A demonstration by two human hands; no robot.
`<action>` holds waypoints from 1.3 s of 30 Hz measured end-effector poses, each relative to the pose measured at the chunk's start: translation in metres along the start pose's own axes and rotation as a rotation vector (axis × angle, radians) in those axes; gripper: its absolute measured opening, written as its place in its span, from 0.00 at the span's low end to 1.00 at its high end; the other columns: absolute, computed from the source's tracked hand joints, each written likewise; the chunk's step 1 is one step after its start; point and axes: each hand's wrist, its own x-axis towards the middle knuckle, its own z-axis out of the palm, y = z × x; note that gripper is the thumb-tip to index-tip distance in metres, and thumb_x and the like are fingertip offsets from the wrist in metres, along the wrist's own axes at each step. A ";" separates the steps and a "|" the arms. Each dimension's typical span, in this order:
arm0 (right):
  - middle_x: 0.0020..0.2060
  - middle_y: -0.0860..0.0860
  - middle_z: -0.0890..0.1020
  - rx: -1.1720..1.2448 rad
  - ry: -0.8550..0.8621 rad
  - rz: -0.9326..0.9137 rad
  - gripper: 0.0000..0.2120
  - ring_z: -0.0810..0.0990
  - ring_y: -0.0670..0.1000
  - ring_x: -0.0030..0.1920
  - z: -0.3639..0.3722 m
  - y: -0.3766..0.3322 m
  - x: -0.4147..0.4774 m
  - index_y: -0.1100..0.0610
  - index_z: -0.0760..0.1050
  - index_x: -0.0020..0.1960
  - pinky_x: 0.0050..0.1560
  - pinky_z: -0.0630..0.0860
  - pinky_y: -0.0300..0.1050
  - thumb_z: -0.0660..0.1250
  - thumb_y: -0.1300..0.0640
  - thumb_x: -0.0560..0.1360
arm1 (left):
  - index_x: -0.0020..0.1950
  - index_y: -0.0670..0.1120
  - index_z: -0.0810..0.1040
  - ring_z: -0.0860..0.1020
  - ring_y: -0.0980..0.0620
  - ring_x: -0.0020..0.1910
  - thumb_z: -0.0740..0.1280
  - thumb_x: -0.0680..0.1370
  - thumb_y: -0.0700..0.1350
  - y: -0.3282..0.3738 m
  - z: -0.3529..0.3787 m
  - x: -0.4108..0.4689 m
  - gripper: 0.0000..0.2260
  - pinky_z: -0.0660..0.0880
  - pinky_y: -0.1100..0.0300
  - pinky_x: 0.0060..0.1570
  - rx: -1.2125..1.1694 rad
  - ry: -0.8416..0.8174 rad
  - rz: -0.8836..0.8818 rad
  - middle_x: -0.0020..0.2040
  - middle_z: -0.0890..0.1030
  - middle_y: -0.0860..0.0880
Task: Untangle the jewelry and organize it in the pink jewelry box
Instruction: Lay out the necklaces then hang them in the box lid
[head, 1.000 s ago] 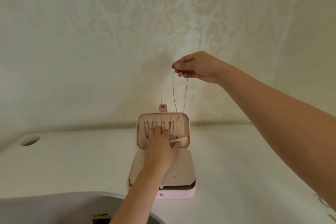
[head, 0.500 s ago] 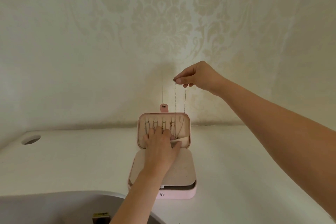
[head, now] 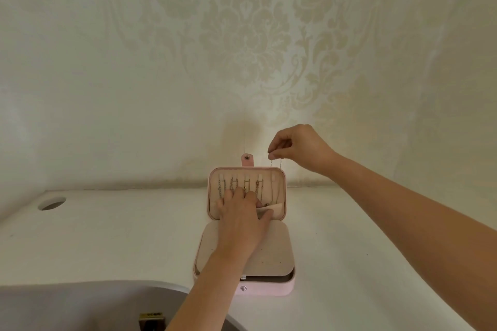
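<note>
Change noted: the right hand (head: 301, 150) has come down and now sits just above the upper right corner of the lid (head: 209, 196). Less of the necklace (head: 280, 163) shows above the rim than before. The left hand (head: 242, 219) is unmoved.

- Wall (head: 134, 62): cream damask pattern, behind both hands.
- Surface (head: 107, 236): white, under both hands. A round hole (head: 52, 203) lies well to the left of the left hand.
- Grey rounded object (head: 80, 303): below and left of the left forearm.
- Pink jewelry box (head: 291, 286): open on the surface beneath the left hand, lid upright. A beige flap (head: 271, 252) covers the base, under the left wrist.
- Right hand: thumb and forefinger pinch the necklace, other fingers curled.
- Left hand: fingers laid against the lid lining, thumb at the pocket (head: 275, 208) edge, gripping nothing.
- Necklace: fine, with two strands dropping from the right hand's pinch into the right side of the lid, toward the pocket beside the left thumb.
- Snap tab (head: 247, 160): pink, on the lid's top edge, left of the right hand.
- Hooks (head: 246, 178): a row above the left fingertips, with chains (head: 220, 188) hung on them.
</note>
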 end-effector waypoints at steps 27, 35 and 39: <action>0.39 0.50 0.84 -0.249 0.109 0.022 0.04 0.74 0.40 0.34 0.038 0.012 -0.027 0.56 0.83 0.45 0.41 0.71 0.35 0.71 0.60 0.71 | 0.52 0.50 0.76 0.67 0.50 0.56 0.65 0.76 0.57 0.002 -0.001 0.001 0.12 0.60 0.56 0.58 0.026 0.006 0.009 0.53 0.73 0.52; 0.37 0.49 0.84 -0.213 -0.005 0.047 0.04 0.82 0.46 0.40 0.033 0.008 -0.018 0.56 0.83 0.43 0.44 0.77 0.41 0.73 0.61 0.69 | 0.51 0.50 0.76 0.66 0.50 0.56 0.65 0.76 0.57 0.001 0.000 0.001 0.11 0.59 0.56 0.57 0.006 0.005 0.008 0.53 0.73 0.52; 0.38 0.50 0.85 -0.226 0.002 0.045 0.04 0.82 0.46 0.41 0.033 0.009 -0.017 0.56 0.83 0.43 0.44 0.77 0.39 0.73 0.62 0.69 | 0.52 0.50 0.76 0.66 0.50 0.57 0.64 0.76 0.57 0.001 0.000 0.001 0.12 0.59 0.56 0.59 0.003 -0.009 0.005 0.54 0.72 0.52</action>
